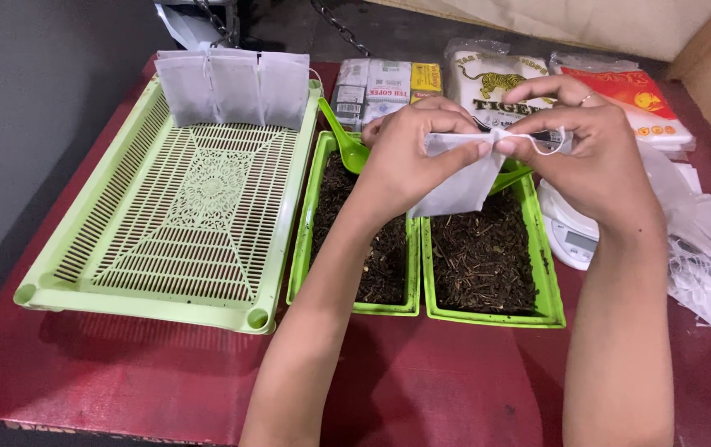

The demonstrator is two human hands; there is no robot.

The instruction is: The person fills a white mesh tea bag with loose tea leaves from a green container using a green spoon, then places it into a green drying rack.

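Above leaf-filled trays, fingers pinch soft white pouch.

Bare red desk lies open along the near edge. Farther back, the slotted green tray and two leaf-filled tubs crowd the middle. Packets block the far side.

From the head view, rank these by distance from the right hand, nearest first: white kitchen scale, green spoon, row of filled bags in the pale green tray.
From the right hand:
1. white kitchen scale, just below it, on its right.
2. green spoon, leftward, past the left hand.
3. row of filled bags, far left, at the pale green tray's back.
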